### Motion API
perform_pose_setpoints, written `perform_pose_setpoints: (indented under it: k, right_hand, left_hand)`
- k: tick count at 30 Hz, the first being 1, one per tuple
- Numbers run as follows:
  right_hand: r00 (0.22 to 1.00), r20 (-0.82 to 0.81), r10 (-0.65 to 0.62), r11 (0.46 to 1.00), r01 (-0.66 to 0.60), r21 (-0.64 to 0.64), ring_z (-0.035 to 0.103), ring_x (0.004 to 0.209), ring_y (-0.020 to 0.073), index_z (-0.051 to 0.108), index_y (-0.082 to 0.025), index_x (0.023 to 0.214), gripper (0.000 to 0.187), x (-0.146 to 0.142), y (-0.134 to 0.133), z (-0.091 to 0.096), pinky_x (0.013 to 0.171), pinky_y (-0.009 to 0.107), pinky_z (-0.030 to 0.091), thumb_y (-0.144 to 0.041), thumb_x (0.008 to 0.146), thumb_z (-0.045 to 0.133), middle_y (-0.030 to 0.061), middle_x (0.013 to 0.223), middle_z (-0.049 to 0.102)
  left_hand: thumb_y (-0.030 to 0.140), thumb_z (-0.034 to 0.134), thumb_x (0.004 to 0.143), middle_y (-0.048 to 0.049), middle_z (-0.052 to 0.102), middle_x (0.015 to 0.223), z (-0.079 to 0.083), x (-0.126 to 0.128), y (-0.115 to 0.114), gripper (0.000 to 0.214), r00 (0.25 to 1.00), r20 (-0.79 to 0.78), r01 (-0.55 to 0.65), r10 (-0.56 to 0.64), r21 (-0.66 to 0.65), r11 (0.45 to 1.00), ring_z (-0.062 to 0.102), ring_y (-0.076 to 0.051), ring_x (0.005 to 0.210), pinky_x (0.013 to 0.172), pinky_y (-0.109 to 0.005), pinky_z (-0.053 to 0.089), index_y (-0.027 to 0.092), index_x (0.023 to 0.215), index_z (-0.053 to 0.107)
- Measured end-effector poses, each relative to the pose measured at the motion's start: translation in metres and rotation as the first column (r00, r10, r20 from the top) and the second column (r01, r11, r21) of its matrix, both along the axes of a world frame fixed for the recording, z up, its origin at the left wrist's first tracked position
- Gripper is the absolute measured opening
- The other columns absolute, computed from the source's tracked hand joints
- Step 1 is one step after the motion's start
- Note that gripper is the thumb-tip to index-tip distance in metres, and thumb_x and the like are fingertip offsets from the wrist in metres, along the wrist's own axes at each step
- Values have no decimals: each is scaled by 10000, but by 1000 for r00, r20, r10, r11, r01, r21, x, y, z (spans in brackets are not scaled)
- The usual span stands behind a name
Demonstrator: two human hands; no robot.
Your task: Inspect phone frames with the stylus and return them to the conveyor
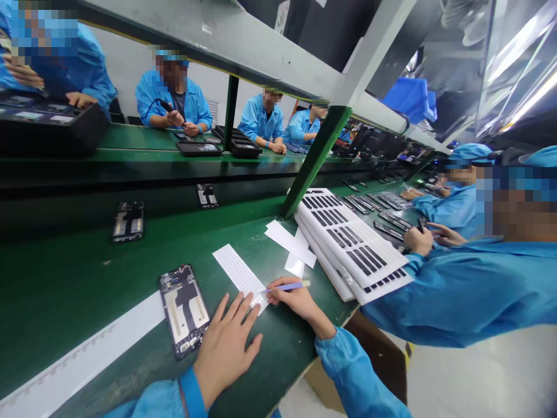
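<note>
on the green tabletop (87,278), black-striped sheets (348,235) lie stacked between one and two o'clock from your right hand (296,298), and the bare phone body (185,313) sits at ten from your left hand (230,342), seemingly for easy reach. your left grip is released, spread flat against the dotted sheet (236,270) at twelve o'clock, likely steadying it, while your right grip pinches the purple tool (287,287), presumably for fine control at its tip.

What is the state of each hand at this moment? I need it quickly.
Left hand: open, spread out at the edge of the white sheet.
Right hand: closed, holding a slim purple tool.
</note>
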State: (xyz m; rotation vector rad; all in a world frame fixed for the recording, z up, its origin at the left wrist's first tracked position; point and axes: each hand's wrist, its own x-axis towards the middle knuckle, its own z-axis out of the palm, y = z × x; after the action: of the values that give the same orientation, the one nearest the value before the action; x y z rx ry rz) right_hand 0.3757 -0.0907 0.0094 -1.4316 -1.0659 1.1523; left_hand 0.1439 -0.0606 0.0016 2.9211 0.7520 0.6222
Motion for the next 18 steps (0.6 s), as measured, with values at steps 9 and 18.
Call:
perform_pose_setpoints:
  k: [9,18]
  right_hand:
    - [1000,20,20,1000,-20,-21,688,609,160,743,-136,850,275,0,2,-1,588,247,560,-384,734,770,63,704,733]
    - [983,-165,-74,997,74,-4,703,600,185,755,-136,822,322,0,0,1,608,287,587,-403,663,838,88,716,744]
  left_hand:
    - [471,479,918,-28,532,1409,2,2,-3,443,998,53,-30,31,-19,999,463,-237,1306,1150,-436,244,287,1313,560]
    - [436,477,925,-53,498,1441,9,2,-4,449,999,36,-4,5,-18,1000,464,-254,1310,1126,-463,291,251,1329,543]
